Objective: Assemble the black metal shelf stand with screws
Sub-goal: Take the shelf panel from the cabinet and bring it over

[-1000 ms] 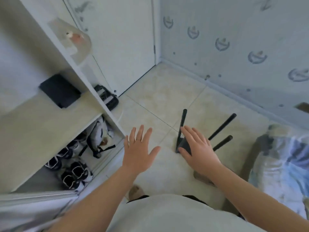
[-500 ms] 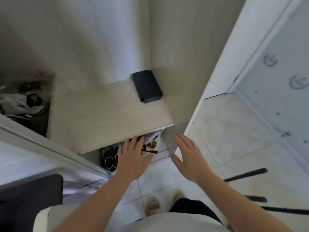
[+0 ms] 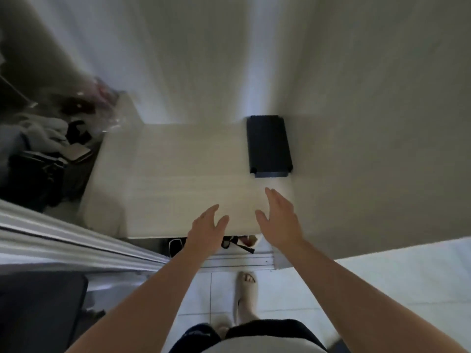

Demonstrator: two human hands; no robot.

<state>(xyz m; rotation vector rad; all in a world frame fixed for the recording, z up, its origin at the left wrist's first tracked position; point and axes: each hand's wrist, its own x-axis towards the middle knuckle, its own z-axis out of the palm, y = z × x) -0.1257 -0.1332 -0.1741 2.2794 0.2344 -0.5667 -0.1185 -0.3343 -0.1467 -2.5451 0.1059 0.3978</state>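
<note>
A flat black metal shelf plate with notched corners lies at the back right of a pale wooden cabinet shelf, close against the cabinet's right wall. My left hand and my right hand are stretched out over the shelf's front edge, fingers straight, holding nothing. The right hand is a short way in front of the plate, not touching it. The stand's black legs are out of view.
Shoes sit on the lower level under the shelf. Clutter of bags and clothes fills the compartment to the left. A sliding door rail runs at lower left. My slippered foot stands on white tiles.
My view has swung left from the floor with the black legs to the cabinet. Both hands have moved up and forward over the shelf, towards the black plate.
</note>
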